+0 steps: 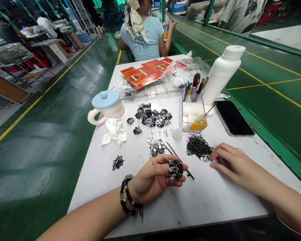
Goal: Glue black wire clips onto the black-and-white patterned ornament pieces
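Note:
My left hand [153, 179] pinches a small cluster of black-and-silver metal pieces [176, 169] between fingers and thumb. A thin black rod [178, 159] lies on the white table [210, 197] just beyond those fingers. My right hand [232, 164] rests on the table with its fingers loosely apart, holding nothing. Its fingertips are close to a heap of small black wire-like parts [199, 147]. Further up, a pile of black-and-silver metal charms [153, 115] lies on the table, with a smaller silver pile [157, 148] nearer me and a little black heap [117, 163] to the left.
On the table are a blue-lidded mug [106, 107], a white cloth [114, 132], a white bottle [222, 73], a black phone [233, 117], a clear tool box [194, 117] and orange printed cards [150, 72]. A person in a blue top [142, 40] sits beyond the table's far end.

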Tool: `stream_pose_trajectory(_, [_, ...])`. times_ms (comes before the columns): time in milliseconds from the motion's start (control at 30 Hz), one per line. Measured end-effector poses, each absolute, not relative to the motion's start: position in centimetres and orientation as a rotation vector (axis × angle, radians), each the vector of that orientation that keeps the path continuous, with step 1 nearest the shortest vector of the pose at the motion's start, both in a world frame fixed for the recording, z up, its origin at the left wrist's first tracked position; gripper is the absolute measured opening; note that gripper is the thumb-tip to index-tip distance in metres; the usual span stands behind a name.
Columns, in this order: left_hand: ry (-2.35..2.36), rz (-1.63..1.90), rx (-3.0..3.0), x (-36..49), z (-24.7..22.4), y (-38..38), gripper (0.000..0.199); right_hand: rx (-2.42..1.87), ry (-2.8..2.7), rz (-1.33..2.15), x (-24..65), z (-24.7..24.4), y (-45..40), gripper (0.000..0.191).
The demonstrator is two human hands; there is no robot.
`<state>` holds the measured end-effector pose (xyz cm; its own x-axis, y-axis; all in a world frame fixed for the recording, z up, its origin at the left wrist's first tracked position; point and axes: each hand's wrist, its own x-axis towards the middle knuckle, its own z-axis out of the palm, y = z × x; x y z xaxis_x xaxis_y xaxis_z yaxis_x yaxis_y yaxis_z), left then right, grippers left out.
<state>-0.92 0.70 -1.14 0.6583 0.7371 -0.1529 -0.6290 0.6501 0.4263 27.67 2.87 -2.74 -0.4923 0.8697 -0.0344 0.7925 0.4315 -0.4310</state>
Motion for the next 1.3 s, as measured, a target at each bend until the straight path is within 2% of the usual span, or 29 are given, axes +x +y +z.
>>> stream_pose_trajectory(267, [0.389,0.808,0.363,-0.9,-0.9,1.0,0.022,-1.546,-2.472,0.474,26.8,-3.8,2.1,0.02])
stream_pose_trajectory(400, [0.407,0.822,0.344,-0.8,-1.0,1.0,0.023,-1.459,-2.377,0.422,26.2,-3.0,1.6,0.016])
stream_pose_trajectory(533, [0.452,0.833,0.335,-0.7,-1.0,1.0,0.024,-1.176,-2.163,0.577,24.0,-0.2,1.0,0.01])
stream_pose_trajectory(733, [0.465,0.837,0.365,-0.6,-0.9,0.8,0.026,-0.86,-1.98,0.903,18.9,2.3,1.0,0.012])
stream_pose_trajectory(867, [0.47,0.854,0.348,-0.7,-0.9,0.7,0.029,-0.844,-1.907,1.019,16.8,1.5,1.2,0.014])
stream_pose_trajectory(1300, [0.524,0.861,0.322,-0.5,-0.8,0.9,0.025,-0.881,-1.937,1.028,16.7,1.0,1.4,0.015])
